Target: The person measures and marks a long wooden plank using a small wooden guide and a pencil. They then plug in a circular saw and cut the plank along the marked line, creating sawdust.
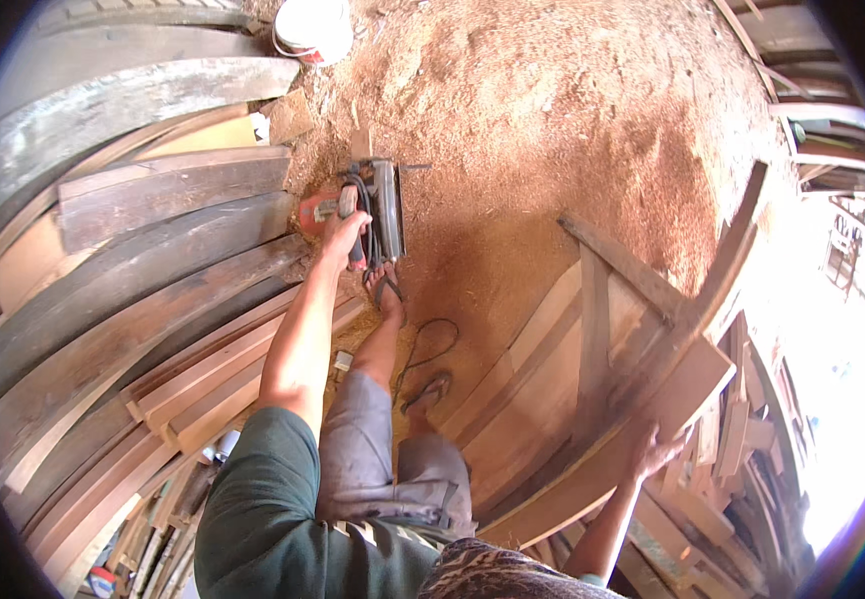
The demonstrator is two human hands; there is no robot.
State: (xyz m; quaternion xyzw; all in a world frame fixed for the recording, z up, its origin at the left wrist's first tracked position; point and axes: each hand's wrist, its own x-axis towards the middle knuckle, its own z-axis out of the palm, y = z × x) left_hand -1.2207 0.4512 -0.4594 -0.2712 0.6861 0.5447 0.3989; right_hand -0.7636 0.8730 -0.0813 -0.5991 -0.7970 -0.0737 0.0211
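Observation:
My left hand (pixel 344 232) is wrapped round the handle of a corded power tool, which looks like an electric planer (pixel 389 212). It has a long shiny metal side, and its black cord is looped about the handle. The tool is at the left, beside the stacked timber and just beyond my forward foot. On the right, my right hand (pixel 658 454) grips the edge of a long wooden board (pixel 694 384). That board slants from near my body out to the right. Part of my right palm and fingers is hidden by the view's angle.
Thick beams (pixel 178 195) and planks are stacked along the left. Wood shavings (pixel 512 110) cover the ground ahead, with a white bucket (pixel 314 30) at the far left. A cord (pixel 414 349) loops near my feet. Several boards (pixel 542 369) lean at the right, above scattered offcuts (pixel 692 519).

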